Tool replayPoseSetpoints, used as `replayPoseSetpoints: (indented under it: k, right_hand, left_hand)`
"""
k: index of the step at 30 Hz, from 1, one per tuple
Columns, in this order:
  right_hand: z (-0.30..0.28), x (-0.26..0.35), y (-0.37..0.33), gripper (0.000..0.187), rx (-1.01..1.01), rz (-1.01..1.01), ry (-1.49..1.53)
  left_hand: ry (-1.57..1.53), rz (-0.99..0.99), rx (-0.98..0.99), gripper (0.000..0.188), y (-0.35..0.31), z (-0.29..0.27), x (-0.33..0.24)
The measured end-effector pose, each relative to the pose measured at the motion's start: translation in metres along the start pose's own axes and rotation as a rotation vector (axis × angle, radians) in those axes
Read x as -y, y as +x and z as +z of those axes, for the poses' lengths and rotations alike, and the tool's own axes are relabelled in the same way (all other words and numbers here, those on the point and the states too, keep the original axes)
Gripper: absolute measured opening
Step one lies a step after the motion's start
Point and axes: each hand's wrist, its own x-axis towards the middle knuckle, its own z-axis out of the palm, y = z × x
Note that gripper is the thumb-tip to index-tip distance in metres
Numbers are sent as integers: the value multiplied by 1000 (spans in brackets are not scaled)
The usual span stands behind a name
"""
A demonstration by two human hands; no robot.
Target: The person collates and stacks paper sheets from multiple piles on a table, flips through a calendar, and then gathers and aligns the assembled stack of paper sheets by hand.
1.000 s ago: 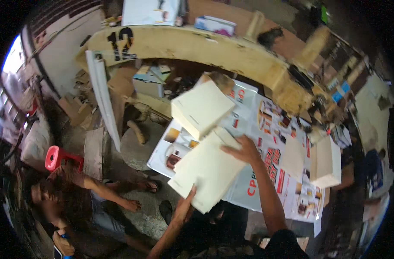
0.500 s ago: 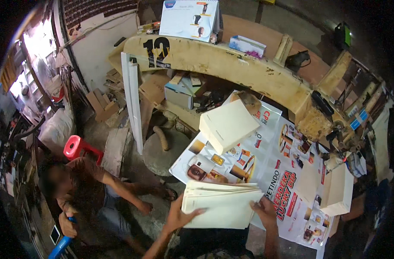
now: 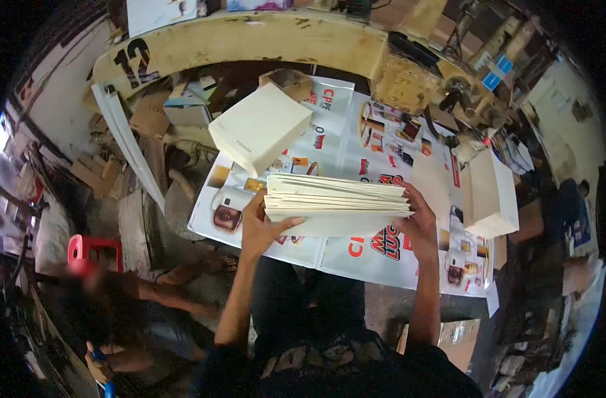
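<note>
Between my two hands is a stack of cream folded papers (image 3: 342,205), held on edge above the table with its layered edges facing up. My left hand (image 3: 266,225) grips the left end, its thumb lying across the near face. At the right end my right hand (image 3: 417,219) is wrapped around the stack's corner. Beyond it, a thick pile of cream papers (image 3: 260,126) rests at the table's far left. Another tall cream pile (image 3: 492,192) stands on the right side. Underneath is a table covered by a printed poster sheet (image 3: 329,252).
A yellow curved machine frame (image 3: 250,43) arches behind the table, with a worn yellow block (image 3: 402,83) at its right. A person (image 3: 143,312) sits low at the left near a red stool (image 3: 94,249). A cardboard box (image 3: 459,341) lies below the table's right front.
My view has swung to the right. The paper stack, earlier tilted with its broad face showing, is now more on edge, and my right hand wraps further around its end.
</note>
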Motion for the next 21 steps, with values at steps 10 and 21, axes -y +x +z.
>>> replayPoseSetpoints:
  k: [10, 21]
  right_hand:
    - [23, -20, 2, 76, 20, -165, -139]
    - [45, 58, 21, 75, -84, -360, -253]
  left_hand:
    - [49, -84, -60, 94, -8, 9, 4]
    - [174, 167, -94, 82, -14, 29, -18]
